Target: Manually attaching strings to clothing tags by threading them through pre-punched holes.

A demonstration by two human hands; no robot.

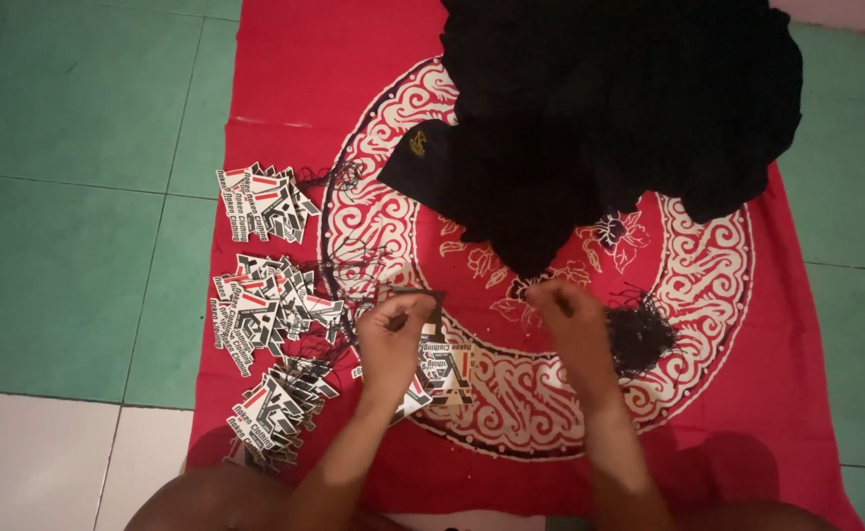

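Note:
My left hand (393, 339) pinches a small printed card tag (431, 307) with a thin black string at its top, held over the red patterned cloth (285, 79). My right hand (568, 320) is closed at the fingertips, seemingly on the other end of the string; the string itself is too thin to see clearly. A few more tags (442, 369) lie under my left hand. A bundle of black strings (641, 334) lies just right of my right hand.
A heap of black garments (619, 108) covers the cloth's far side. Several piles of strung tags (265, 202) (260, 310) (275, 408) lie along the cloth's left edge. Green floor tiles (69, 197) surround the cloth; my knees show at the bottom.

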